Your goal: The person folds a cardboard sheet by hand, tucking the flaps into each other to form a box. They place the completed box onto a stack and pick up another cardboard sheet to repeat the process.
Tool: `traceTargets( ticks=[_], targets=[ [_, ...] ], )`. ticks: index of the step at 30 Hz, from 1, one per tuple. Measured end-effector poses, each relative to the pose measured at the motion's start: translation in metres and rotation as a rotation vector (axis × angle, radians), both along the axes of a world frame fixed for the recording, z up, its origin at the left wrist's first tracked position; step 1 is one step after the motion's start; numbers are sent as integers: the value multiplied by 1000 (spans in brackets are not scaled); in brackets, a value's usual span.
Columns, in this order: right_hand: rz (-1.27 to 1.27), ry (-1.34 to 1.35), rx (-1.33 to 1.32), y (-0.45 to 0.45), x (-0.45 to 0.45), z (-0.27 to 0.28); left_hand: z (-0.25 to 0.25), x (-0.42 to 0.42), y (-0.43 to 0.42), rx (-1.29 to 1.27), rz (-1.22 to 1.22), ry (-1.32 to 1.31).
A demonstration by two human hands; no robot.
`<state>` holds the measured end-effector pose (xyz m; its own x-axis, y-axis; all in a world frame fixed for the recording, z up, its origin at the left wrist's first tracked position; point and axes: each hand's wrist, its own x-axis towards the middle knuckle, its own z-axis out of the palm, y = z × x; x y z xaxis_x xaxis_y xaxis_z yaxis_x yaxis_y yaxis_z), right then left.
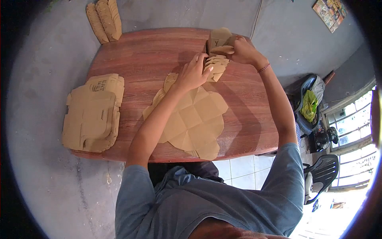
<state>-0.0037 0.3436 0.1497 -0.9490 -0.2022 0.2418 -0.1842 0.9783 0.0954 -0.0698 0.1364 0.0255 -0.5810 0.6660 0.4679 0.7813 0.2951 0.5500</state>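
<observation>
Toward the far right of the table stands a row of folded brown cardboard boxes [216,71], packed closely together with their flaps up. My left hand [194,74] grips the near left side of this row, its thumb toward the front and its fingers behind the cardboard. My right hand [242,51] pinches a rounded cardboard flap [223,50] at the far end; its fingertips are partly hidden. Behind it rises a taller cardboard panel [219,37] with dark print. Under my left forearm lie flat, creased cardboard blanks [193,115] with rounded lobes.
A stack of flat cardboard box blanks [89,117] lies at the table's left edge. More nested cardboard pieces [104,20] stand beyond the far left corner. To the right are a black plastic chair [323,175] and a yellow-green bag [309,105]. The wooden table [254,119] has curved edges.
</observation>
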Motion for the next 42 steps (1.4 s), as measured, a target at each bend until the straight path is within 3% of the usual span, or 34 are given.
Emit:
traceTargets(
  ticks=[3, 5, 9, 11, 15, 17, 22, 27, 32, 37, 42],
  targets=[
    [-12, -60, 24, 3, -1, -3, 1, -4, 3, 158, 7, -71],
    [100, -19, 35, 16, -7, -14, 5, -11, 12, 458, 24, -305],
    [168, 14, 35, 9, 0, -14, 28, -50, 38, 594, -55, -428],
    [239, 71, -263, 11, 2, -15, 33, -65, 48, 553, -84, -488],
    [274, 293, -529, 23, 0, -39, 26, -69, 69, 473, -132, -551],
    [180, 419, -889, 26, -2, -56, 22, -70, 69, 497, -160, -542],
    [123, 395, -1144, 17, -16, -95, 8, -62, 75, 668, -168, -560],
    [115, 403, -1333, 4, -26, -117, 13, -51, 70, 530, -90, -506],
    [78, 549, -1323, 3, -31, -132, 1, -56, 87, 614, -142, -486],
    [94, 610, -1309, -6, -35, -136, 9, -40, 94, 834, -297, -744],
    [202, 664, -1201, -6, -42, -143, -9, -59, 101, 841, -277, -650]
  ],
)
